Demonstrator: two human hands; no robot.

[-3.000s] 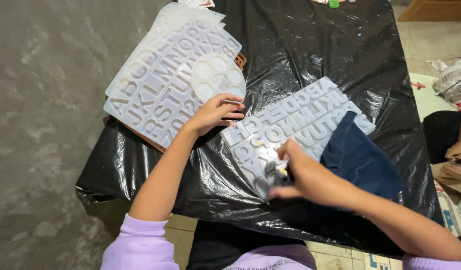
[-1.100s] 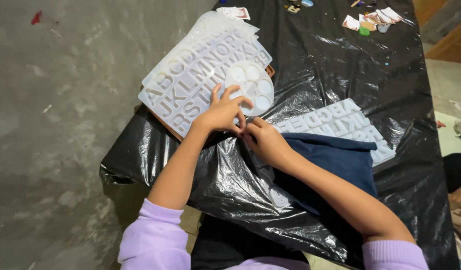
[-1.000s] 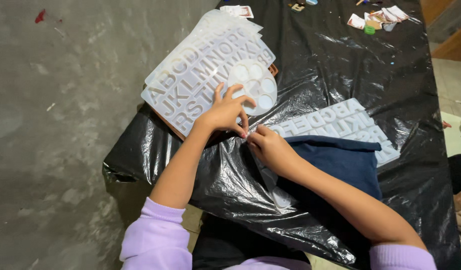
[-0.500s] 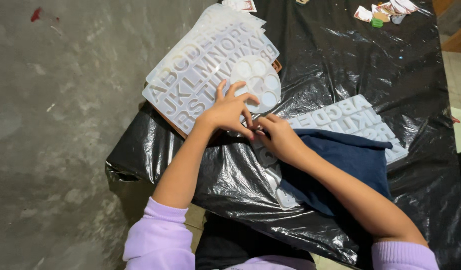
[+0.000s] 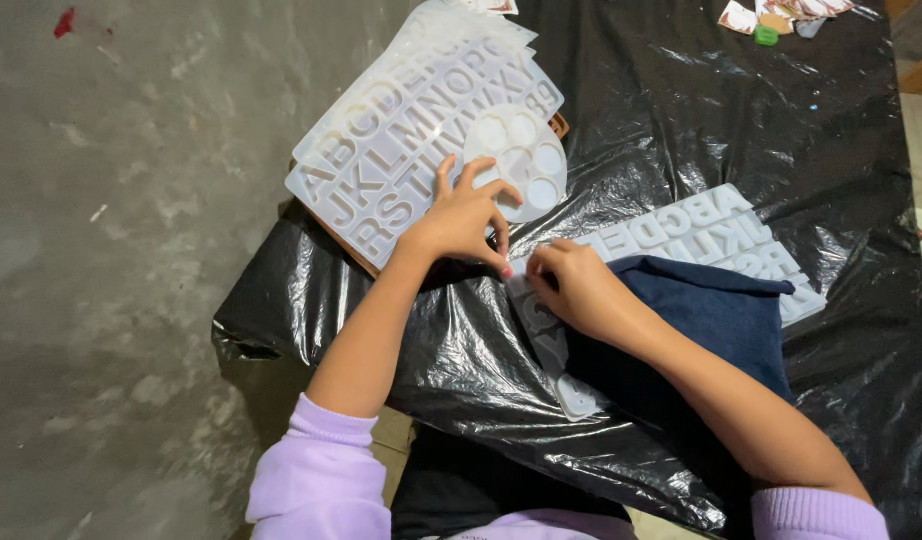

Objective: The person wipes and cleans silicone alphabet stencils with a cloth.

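Observation:
My left hand (image 5: pixel 464 217) lies spread on the near edge of a stack of translucent white letter moulds (image 5: pixel 401 150), its forefinger pointing down at the corner of a second letter mould (image 5: pixel 701 225). My right hand (image 5: pixel 573 288) is curled on that corner, fingers pinched on the mould's edge, almost touching the left hand. A dark blue cloth (image 5: pixel 711 320) covers the middle of this second mould and lies under my right forearm. A round mould with circular hollows (image 5: pixel 526 160) sits on top of the stack.
A crinkled black plastic sheet (image 5: pixel 661 110) covers the table. Small cards and a green cap (image 5: pixel 771 20) lie at its far edge. The grey concrete floor (image 5: pixel 111 250) is on the left, beyond the table's edge.
My right hand has moved left along the nearer mould, from its middle to its left corner beside my left hand. The blue cloth now lies spread over the mould. My left hand stayed on the stack.

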